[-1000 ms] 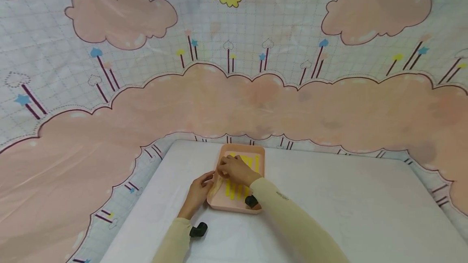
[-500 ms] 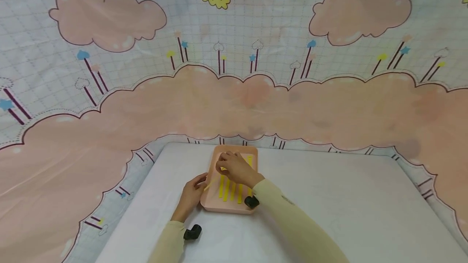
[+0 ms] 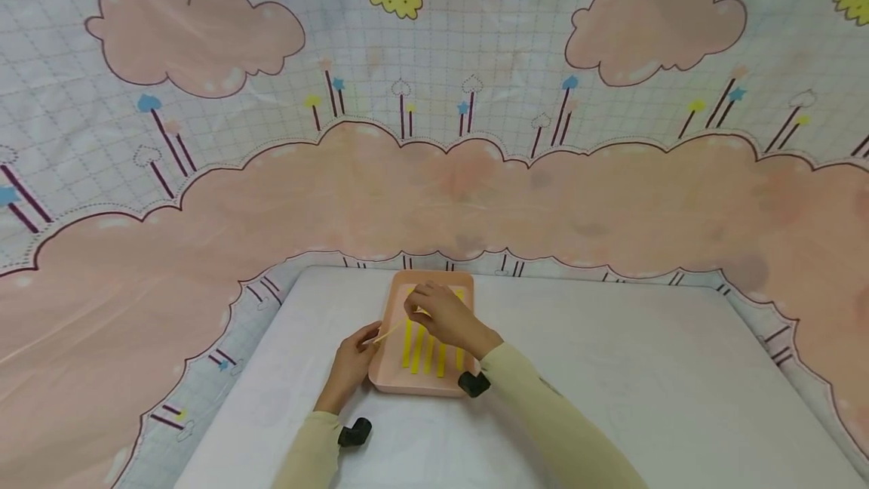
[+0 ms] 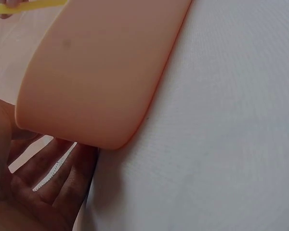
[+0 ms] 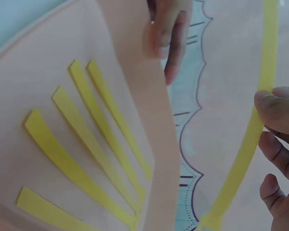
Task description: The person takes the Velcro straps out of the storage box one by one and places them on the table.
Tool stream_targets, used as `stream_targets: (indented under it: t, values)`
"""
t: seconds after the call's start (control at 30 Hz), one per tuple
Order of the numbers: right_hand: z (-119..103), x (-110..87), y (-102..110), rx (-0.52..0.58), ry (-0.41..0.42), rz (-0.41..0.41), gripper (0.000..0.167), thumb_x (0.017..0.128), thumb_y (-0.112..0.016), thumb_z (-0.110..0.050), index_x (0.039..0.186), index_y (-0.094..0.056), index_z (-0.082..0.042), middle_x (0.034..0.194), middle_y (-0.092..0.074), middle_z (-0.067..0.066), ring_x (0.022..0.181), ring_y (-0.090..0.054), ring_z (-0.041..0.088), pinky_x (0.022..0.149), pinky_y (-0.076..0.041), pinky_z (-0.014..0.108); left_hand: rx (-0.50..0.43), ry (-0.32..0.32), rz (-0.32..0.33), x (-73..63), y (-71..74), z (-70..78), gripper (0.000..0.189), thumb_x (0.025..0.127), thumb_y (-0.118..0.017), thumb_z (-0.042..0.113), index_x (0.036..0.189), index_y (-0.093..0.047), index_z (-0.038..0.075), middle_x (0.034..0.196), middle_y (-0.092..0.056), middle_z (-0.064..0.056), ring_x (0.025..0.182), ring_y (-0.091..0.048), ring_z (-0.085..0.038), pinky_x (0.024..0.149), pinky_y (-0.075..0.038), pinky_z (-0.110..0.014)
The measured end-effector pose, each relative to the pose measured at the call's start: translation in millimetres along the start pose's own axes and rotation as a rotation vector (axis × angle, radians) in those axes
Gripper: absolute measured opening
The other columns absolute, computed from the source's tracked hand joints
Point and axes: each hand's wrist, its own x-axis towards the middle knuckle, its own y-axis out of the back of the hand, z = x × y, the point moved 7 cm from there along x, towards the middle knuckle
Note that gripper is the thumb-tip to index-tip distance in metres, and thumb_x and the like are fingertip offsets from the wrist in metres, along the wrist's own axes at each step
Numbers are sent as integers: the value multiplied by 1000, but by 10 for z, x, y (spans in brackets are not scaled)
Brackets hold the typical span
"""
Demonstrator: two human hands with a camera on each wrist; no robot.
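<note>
In the head view, a shallow peach-coloured tray (image 3: 416, 385) bears several flat yellow strips (image 3: 416, 359) laid side by side. My right hand (image 3: 444, 315) is raised over the tray and pinches one long yellow strip (image 5: 248, 156) between thumb and forefinger; its other fingers are loosely bent. That strip slants toward the left side, where its far end overlaps the left hand in the head view. My left hand (image 3: 353, 357) stays at the tray's left rim. Its spread, relaxed fingers (image 4: 62, 178) lie at the outer side of the tray's corner in the left wrist view.
A white table (image 3: 611, 368) extends around the tray, mostly to the right. Behind it hangs a patterned cloth (image 3: 475, 195) with clouds and stars. Dark wrist cameras (image 3: 474, 383) sit at both cuffs.
My right hand has lifted slightly and moved a little right relative to the tray, drawing the pinched strip up off the tray's left part. The left hand stays at the rim. The head view has shifted.
</note>
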Motion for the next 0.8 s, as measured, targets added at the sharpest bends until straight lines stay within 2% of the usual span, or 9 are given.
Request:
stream_targets:
  t: [0.13, 0.3, 0.47, 0.6, 0.8]
  values:
    - [-20, -67, 73, 93, -8, 24, 12, 91, -68, -11, 92, -59, -17, 90, -59, -6, 87, -54, 10, 80, -50, 25, -13, -3, -9, -10, 0, 18, 41, 97, -56, 2, 137, -56, 4, 134, -59, -26, 118, -61, -42, 94, -56, -46]
    - [-8, -161, 152, 192, -37, 52, 13, 92, -67, -9, 94, -57, -17, 91, -60, -6, 83, -55, 8, 75, -52, 22, 0, 6, -1, -21, 5, 24, 40, 98, -55, 4, 137, -56, 4, 133, -60, -25, 119, -61, -41, 97, -55, -47]
    - [39, -282, 229, 227, -48, 117, 16, 89, -70, -7, 93, -57, -16, 90, -62, -6, 79, -54, 6, 69, -50, 21, -3, 29, 6, -21, -8, -4, 40, 98, -55, 5, 138, -57, 7, 133, -60, -24, 119, -61, -40, 96, -55, -46]
    - [80, -349, 303, 224, -92, 172, 13, 90, -70, -9, 95, -60, -15, 87, -62, -5, 76, -52, 6, 62, -44, 18, -9, 28, 11, -13, -11, -13, 40, 98, -56, 6, 137, -57, 7, 132, -61, -23, 118, -62, -38, 95, -56, -44]
    - [120, -394, 395, 334, -136, 244, 20, 89, -70, -9, 107, -61, -7, 85, -65, -1, 74, -55, 7, 60, -47, 18, -16, 43, 16, 0, 4, -32, 40, 98, -57, 8, 138, -57, 9, 133, -61, -21, 120, -61, -36, 98, -54, -45]
